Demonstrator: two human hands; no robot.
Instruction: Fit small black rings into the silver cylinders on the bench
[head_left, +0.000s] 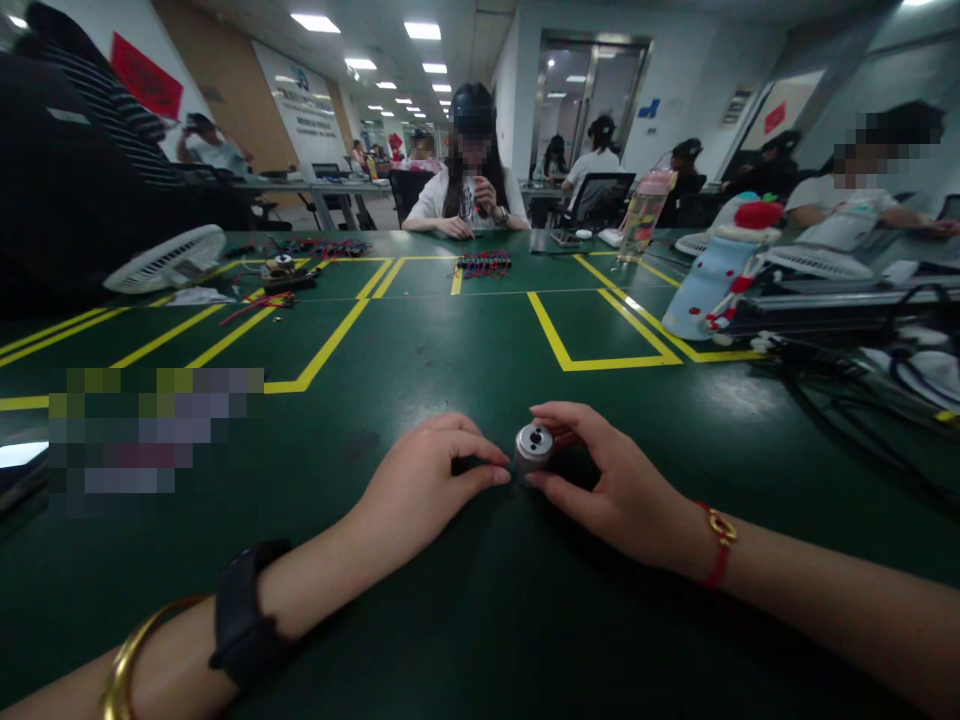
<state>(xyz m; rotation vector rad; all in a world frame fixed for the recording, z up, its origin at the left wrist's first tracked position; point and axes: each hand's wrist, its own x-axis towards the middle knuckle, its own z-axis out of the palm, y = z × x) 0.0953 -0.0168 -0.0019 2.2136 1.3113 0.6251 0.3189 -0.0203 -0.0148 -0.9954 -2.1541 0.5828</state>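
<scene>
A small silvery metal cylinder, which looks like a motor [534, 442], stands upright on the green table, its round end face with a central hole and smaller holes turned up. My right hand [611, 478] grips it from the right, thumb at the near side and fingers at the far side. Just left of the motor rests my left hand [427, 465], its thumb and index tips brought close together in a pinch. Nothing shows between those tips. Whether they touch the motor's side I cannot tell.
Yellow tape lines [562, 340] mark the green table. A blue bottle [697, 285] and black cables [840, 400] are at the right. Farther back lie wired parts [484, 263], a white fan [169, 260] and a clear bottle [643, 220]. A person [469, 190] sits opposite.
</scene>
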